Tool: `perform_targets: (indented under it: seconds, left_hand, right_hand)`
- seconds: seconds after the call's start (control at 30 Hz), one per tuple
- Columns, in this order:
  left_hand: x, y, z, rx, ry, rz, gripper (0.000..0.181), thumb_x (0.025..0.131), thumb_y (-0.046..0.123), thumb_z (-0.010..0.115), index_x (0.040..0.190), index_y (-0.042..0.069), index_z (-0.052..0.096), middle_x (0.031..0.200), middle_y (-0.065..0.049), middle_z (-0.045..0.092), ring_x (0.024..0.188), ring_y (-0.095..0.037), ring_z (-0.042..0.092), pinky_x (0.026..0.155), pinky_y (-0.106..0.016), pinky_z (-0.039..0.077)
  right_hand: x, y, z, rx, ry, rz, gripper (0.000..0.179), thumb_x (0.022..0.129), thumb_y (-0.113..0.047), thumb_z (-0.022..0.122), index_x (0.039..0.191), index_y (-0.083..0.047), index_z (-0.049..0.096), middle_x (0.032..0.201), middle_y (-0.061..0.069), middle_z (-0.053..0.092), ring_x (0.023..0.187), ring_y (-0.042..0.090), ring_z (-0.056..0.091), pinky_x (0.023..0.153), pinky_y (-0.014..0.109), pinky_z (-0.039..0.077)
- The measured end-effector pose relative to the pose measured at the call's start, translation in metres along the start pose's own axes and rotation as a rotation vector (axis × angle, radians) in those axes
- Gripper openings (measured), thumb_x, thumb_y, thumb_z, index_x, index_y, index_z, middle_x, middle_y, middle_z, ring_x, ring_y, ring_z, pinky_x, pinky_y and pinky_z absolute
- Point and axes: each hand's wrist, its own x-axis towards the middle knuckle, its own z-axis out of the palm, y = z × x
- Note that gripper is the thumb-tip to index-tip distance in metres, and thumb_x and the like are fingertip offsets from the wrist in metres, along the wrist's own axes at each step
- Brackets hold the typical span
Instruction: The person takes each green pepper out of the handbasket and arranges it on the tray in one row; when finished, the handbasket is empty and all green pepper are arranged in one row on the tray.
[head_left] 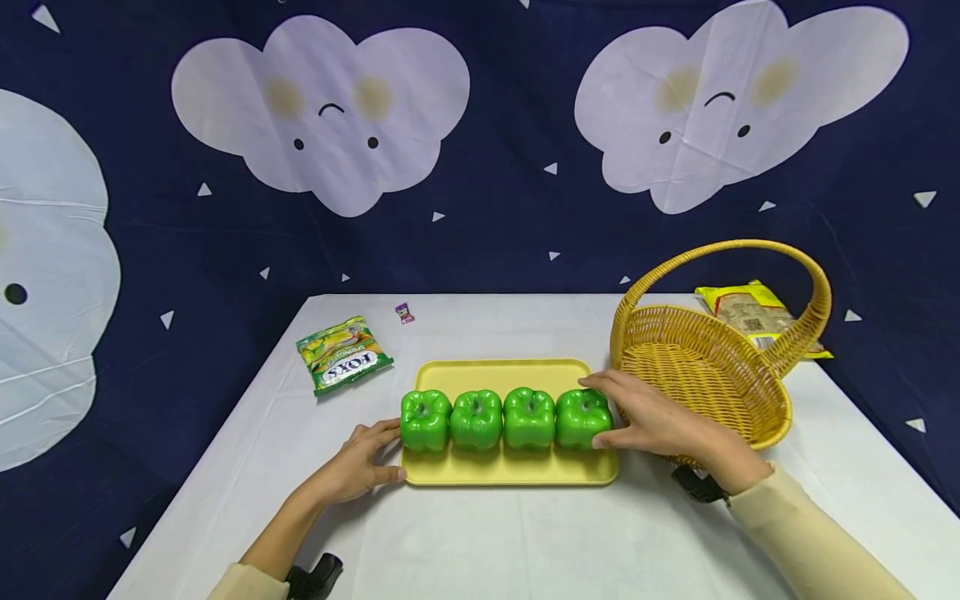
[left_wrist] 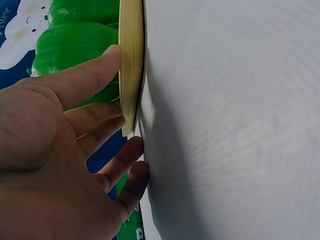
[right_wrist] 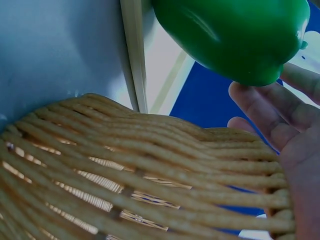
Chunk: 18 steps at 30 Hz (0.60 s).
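Several green bell peppers [head_left: 477, 419] stand in a row, stems up, on a yellow rectangular tray [head_left: 510, 473]. My right hand [head_left: 651, 417] spans the rightmost bell pepper [head_left: 579, 419], its thumb on the near side and fingers on the far side. In the right wrist view, fingertips touch that pepper [right_wrist: 240, 35] from below. At the other end of the tray, my left hand [head_left: 356, 467] has its thumb and some fingers against the tray's left end, beside the leftmost pepper [head_left: 425, 421]. The left wrist view shows the thumb at the tray rim [left_wrist: 130, 65], fingers loosely bent.
A yellow wicker basket [head_left: 705, 367] with a tall handle stands just right of the tray, under my right forearm. Behind it lies a yellow packet [head_left: 750, 312]. A green FOX'S bag [head_left: 345, 354] and a small purple wrapper [head_left: 404, 312] lie at the back left.
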Motion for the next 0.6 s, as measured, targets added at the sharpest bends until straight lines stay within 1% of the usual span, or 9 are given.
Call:
perform_targets:
  seconds: [0.17,0.3,0.43,0.6]
  left_hand:
    - [0.0,0.0,0.0,0.003,0.002,-0.004,0.063,0.078,0.023,0.074,0.134,0.006,0.052,0.146,-0.008,0.043,0.127,-0.029,0.036,0.106,-0.062,0.025]
    - [-0.002,0.001,-0.001,0.002,0.005,-0.01,0.063,0.078,0.023,0.074,0.134,0.006,0.052,0.146,-0.008,0.043,0.13,-0.031,0.035,0.107,-0.062,0.025]
    - [-0.002,0.003,-0.001,0.001,0.015,-0.023,0.062,0.077,0.023,0.075,0.133,0.007,0.053,0.147,-0.007,0.043,0.129,-0.031,0.035,0.107,-0.061,0.026]
    - [-0.004,0.005,-0.003,0.018,0.036,-0.027,0.065,0.078,0.024,0.075,0.136,0.007,0.05,0.147,-0.009,0.043,0.127,-0.03,0.037,0.106,-0.059,0.029]
  right_hand:
    - [-0.002,-0.003,-0.004,0.013,0.043,-0.02,0.077,0.074,-0.047,0.075,0.136,-0.011,0.047,0.134,0.007,0.051,0.123,0.028,0.049,0.101,0.05,0.042]
    - [-0.003,-0.005,-0.007,0.0,0.093,-0.051,0.072,0.076,-0.044,0.074,0.135,-0.012,0.048,0.132,0.007,0.052,0.121,0.026,0.049,0.099,0.049,0.042]
    - [-0.004,-0.006,-0.01,-0.02,0.138,-0.072,0.066,0.079,-0.039,0.074,0.134,-0.012,0.048,0.13,0.005,0.053,0.12,0.022,0.049,0.098,0.046,0.042]
    - [-0.005,-0.006,-0.011,-0.034,0.209,-0.083,0.061,0.079,-0.031,0.075,0.131,-0.009,0.051,0.127,0.005,0.054,0.118,0.022,0.048,0.096,0.043,0.041]
